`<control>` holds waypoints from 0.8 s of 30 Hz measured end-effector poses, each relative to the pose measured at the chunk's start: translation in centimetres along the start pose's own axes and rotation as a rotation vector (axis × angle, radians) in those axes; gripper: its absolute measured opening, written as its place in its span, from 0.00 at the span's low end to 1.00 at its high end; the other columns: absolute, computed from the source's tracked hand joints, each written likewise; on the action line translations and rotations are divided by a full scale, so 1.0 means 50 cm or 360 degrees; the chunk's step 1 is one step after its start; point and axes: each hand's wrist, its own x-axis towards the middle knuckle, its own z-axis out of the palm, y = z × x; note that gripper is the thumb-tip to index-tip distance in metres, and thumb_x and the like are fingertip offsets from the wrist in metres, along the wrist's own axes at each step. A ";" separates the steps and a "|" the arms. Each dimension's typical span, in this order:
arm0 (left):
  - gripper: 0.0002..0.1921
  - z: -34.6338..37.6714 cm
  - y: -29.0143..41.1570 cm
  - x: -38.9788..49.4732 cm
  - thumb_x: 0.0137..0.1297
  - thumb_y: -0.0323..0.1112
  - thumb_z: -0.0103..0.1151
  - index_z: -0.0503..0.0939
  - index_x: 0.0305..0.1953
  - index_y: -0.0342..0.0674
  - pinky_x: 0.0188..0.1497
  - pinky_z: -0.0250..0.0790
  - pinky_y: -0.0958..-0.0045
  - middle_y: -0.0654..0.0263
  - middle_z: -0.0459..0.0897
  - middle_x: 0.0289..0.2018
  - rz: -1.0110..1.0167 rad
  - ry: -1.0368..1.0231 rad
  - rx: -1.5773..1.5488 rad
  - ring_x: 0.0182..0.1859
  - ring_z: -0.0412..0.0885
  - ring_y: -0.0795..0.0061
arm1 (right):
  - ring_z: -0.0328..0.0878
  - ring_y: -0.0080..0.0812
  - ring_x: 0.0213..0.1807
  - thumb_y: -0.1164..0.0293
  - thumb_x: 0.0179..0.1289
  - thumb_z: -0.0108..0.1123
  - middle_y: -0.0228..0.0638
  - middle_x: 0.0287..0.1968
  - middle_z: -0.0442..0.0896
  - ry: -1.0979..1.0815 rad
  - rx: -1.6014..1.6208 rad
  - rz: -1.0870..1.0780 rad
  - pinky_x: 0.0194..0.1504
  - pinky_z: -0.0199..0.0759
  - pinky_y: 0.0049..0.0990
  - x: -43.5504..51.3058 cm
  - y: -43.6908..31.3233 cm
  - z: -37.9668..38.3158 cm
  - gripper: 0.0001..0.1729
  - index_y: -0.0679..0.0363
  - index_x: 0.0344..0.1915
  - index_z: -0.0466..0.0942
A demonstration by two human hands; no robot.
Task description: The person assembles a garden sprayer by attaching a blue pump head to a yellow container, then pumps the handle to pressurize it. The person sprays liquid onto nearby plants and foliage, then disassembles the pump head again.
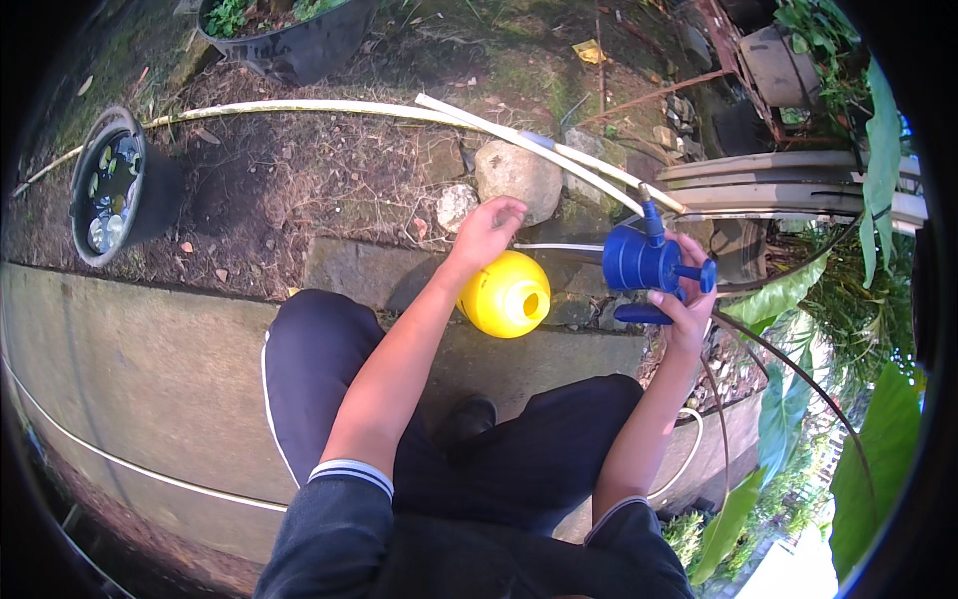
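My right hand [692, 299] grips a blue plastic pump sprayer head [640, 258], with its nozzle upward and its plunger knob toward the right. A thin pale dip tube [561, 246] runs left from the head, apart from any container. The round yellow sprayer bottle [501, 296] stands between my knees and the stones, its uncapped neck facing me. My left hand [486, 228] is just beyond the bottle, fingers loosely curled, with nothing visible in it. Its wrist overlaps the bottle's upper left; whether they touch is unclear.
A large rounded stone [518, 180] lies beyond my left hand. Long white pipes [314, 107] cross the soil behind it. At left stands a black bucket [112, 187] of water with leaves. A black planter [292, 45] sits at the back; large green leaves [876, 464] fill the right.
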 end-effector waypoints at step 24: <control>0.16 -0.095 0.242 -0.134 0.61 0.19 0.59 0.83 0.50 0.37 0.51 0.77 0.67 0.63 0.85 0.48 -0.0001 -0.1214 0.0209 0.47 0.85 0.71 | 0.72 0.46 0.65 0.76 0.39 0.76 0.58 0.64 0.71 -0.0002 -0.0175 -0.0144 0.65 0.67 0.43 -0.149 -0.246 0.027 0.41 0.61 0.59 0.74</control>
